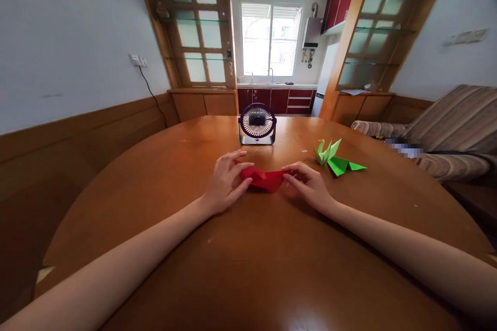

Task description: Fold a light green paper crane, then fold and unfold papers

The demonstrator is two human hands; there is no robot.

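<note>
Between my two hands is a piece of folded red paper (267, 181), low over the middle of the wooden table (248, 258). My left hand (227, 181) grips its left end, with the thumb in front and the fingers bent over the back. At the right end, my right hand (308, 186) pinches the paper between thumb and forefinger. My left fingers cover part of the paper. Off to the right stands a light green origami crane (326, 152). Touching or close to it lies a brighter green folded paper piece (344, 166).
A small dark round fan (257, 123) stands on the table beyond my hands. To the right of the table is a striped sofa (458, 119). A black cord (151, 90) hangs from a wall socket on the left. Beyond the table are kitchen cabinets (267, 97).
</note>
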